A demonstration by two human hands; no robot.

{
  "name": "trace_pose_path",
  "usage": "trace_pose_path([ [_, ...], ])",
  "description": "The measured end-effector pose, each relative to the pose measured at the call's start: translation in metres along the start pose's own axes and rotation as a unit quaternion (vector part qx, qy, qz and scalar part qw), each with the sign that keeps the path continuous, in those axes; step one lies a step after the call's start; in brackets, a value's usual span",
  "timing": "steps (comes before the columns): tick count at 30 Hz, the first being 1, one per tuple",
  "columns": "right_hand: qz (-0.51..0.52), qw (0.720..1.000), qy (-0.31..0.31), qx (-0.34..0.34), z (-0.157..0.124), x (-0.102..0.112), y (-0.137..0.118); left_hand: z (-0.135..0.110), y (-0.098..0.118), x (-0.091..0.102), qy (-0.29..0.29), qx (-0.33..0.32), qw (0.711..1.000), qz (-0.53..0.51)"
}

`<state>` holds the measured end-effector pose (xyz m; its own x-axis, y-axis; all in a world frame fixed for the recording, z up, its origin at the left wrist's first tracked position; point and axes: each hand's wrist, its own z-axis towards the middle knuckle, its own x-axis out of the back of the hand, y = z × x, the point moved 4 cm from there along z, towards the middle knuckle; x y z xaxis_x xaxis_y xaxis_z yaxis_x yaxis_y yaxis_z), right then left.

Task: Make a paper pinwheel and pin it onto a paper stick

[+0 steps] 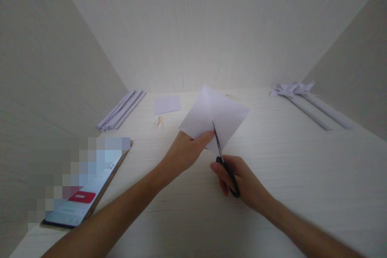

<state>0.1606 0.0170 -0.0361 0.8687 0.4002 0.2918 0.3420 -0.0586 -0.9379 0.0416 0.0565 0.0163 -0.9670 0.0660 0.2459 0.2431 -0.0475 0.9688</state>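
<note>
A square sheet of white paper [223, 109] with a crease is held up, one corner toward me. My left hand [187, 149] grips its lower left edge, thumb on top and the other fingers hidden underneath. In my right hand [237, 177] is a pair of scissors [229, 177] with black handles. The blades lie over the paper along the crease from the near corner toward the middle. Whether they have cut into it there, I cannot tell for sure.
At the left lies a bundle of rolled paper sticks [122, 111]. A small stack of paper [167, 105] and several toothpick-like pieces [159, 122] lie beside it. A phone [90, 193] rests near left. Two paper pinwheel-like sticks [314, 107] lie at right. Walls surround the white table [181, 217].
</note>
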Motion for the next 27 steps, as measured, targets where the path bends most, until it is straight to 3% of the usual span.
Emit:
trace_pose_path([
  [27,0.001,1.0,-0.001,-0.008,0.0002,-0.0011,-0.0004,-0.0017,0.0009,-0.0006,-0.001,0.029,1.0,-0.003],
])
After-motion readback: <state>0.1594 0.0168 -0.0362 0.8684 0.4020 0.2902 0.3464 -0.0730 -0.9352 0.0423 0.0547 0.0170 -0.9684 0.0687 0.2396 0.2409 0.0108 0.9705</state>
